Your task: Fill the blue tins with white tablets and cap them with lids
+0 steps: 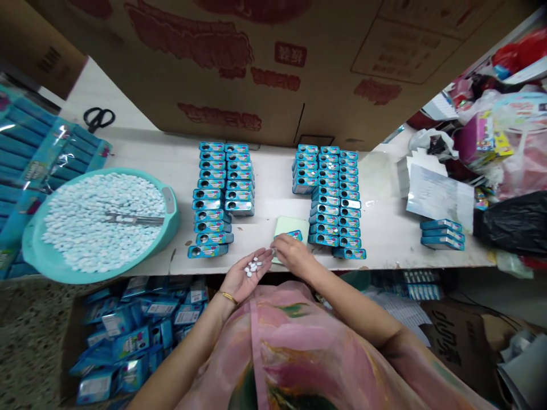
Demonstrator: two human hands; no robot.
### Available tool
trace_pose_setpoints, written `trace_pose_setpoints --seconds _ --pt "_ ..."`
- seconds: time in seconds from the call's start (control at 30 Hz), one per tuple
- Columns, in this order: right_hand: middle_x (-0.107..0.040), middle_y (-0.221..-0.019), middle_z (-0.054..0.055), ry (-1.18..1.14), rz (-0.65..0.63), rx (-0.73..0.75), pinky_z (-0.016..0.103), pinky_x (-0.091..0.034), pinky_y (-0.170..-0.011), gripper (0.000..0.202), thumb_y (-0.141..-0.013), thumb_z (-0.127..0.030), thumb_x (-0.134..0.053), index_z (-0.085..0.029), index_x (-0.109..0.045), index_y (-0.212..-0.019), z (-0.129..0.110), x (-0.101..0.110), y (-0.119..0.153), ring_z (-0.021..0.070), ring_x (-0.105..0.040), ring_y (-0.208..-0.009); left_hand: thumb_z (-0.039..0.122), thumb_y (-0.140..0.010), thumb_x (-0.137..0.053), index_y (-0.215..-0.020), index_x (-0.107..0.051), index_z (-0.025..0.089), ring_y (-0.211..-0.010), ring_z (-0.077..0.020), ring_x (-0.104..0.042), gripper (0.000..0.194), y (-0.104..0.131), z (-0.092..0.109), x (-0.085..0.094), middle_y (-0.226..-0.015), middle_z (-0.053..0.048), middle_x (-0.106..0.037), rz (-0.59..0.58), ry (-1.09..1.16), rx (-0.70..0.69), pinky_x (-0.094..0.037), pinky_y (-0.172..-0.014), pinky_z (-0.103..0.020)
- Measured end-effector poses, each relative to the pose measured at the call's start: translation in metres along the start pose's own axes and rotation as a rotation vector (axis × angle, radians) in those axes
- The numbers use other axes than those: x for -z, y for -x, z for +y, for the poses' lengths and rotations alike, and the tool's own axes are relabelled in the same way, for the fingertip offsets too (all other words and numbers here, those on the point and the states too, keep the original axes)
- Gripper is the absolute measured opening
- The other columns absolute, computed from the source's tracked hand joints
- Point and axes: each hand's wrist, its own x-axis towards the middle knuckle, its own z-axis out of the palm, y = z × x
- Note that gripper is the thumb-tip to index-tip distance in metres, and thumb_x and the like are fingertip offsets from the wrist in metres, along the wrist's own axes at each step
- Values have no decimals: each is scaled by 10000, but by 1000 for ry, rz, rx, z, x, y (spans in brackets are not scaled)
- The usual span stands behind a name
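L hand palm up, fairly flat, w/ several white tablets on it; R hand bunched at L fingertips, can't tell if gripping anything. Blue tin, partly hidden by R hand, is on pale green pad on counter, btwn other tins.

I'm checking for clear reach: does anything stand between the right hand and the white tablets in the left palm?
Nothing visible does: the white tablets lie uncovered in the open left hand, with the right hand close beside it.
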Motion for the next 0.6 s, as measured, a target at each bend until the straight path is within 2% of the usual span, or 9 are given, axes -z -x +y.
trace_pose_setpoints --seconds 0.07,0.17,0.3,0.4,0.43,0.5,0.6 --pt "-542 -938 69 61 -12 -58 233 -423 -733 211 -813 -124 -400 -159 -547 -960 12 6 1 137 -521 -854 108 -760 -434 -889 -590 54 -980 -241 -545 210 1 1 0 -983 -174 -611 32 -7 0 -479 -791 -326" --pt "-550 -972 64 64 19 -55 231 -431 -735 236 -824 -133 -394 -182 -541 -1002 27 10 6 134 -531 -869 102 -758 -431 -895 -587 53 -1025 -257 -513 213 6 2 4 -1005 -175 -604 55 7 -10 -481 -796 -328" --pt "-572 -945 63 -70 277 -32 238 -432 -776 222 -843 -161 -372 -172 -555 -969 42 17 19 126 -530 -889 104 -770 -414 -935 -573 59 -1020 -238 -518 233 13 2 18 -1001 -157 -612 75 34 -23 -483 -793 -315" --pt "-587 -845 55 -121 403 -58 251 -439 -753 196 -844 -183 -383 -171 -569 -908 35 17 25 129 -539 -830 101 -777 -403 -980 -560 70 -986 -216 -543 259 16 0 28 -1002 -141 -617 78 40 -28 -481 -791 -303" --pt "-588 -834 52 -127 400 -44 252 -438 -750 190 -845 -189 -386 -174 -567 -901 28 12 25 129 -538 -822 108 -783 -394 -1001 -553 75 -974 -213 -550 271 16 -1 30 -999 -137 -620 69 42 -22 -479 -793 -308" --pt "-583 -873 52 -118 300 50 256 -428 -765 175 -843 -211 -400 -180 -556 -917 7 -4 21 132 -524 -843 137 -803 -373 -1045 -534 85 -917 -195 -579 295 17 -3 31 -951 -122 -638 35 61 0 -478 -785 -314" --pt "-552 -942 76 1 -6 263 286 -416 -765 230 -814 -285 -463 -156 -511 -998 -23 -42 10 163 -486 -875 192 -834 -335 -1093 -507 99 -694 -127 -618 324 20 -6 28 -775 -64 -661 22 104 35 -494 -708 -258"
